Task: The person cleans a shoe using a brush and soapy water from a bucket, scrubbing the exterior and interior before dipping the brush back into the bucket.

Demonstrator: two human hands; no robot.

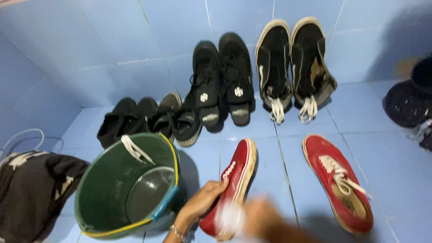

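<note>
My left hand (201,204) grips a red sneaker (237,180) that is tipped on its side on the blue tiled floor (396,180), fingers wrapped over its upper edge. My right hand (261,221) is blurred with motion at the shoe's heel end, next to a white blurred patch that I cannot identify. The matching red sneaker (338,182) with white laces lies flat to the right, apart from both hands.
A green bucket (112,189) with a white handle and a smaller scoop inside stands left of my wrist. Black shoes (220,81), black-and-cream sneakers (292,63) and small black shoes (144,119) line the wall. Dark cloth (31,193) lies at left, dark objects (409,99) at right.
</note>
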